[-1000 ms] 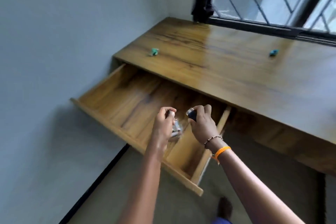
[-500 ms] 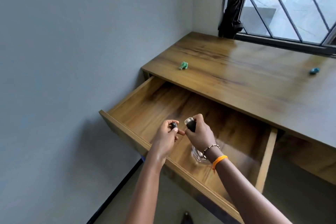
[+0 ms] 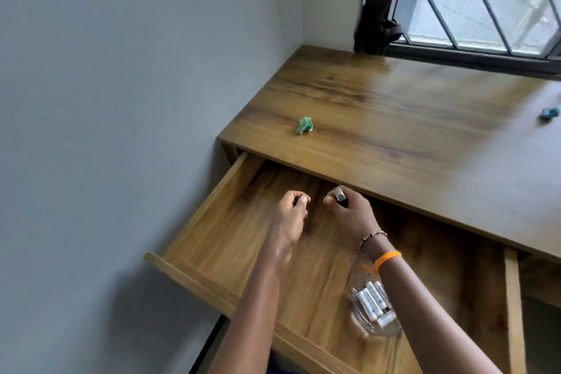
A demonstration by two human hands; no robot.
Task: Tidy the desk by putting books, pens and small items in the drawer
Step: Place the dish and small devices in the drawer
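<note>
Over the drawer (image 3: 194, 275), right hand (image 3: 352, 215) grips a dark tube (image 3: 340, 196), left hand (image 3: 290, 215) pinches its cap (image 3: 89, 199) — labels unreadable.

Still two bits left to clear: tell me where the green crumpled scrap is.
The green crumpled scrap lies on the desk top near its left front corner, just behind the open drawer, beyond both hands.
</note>
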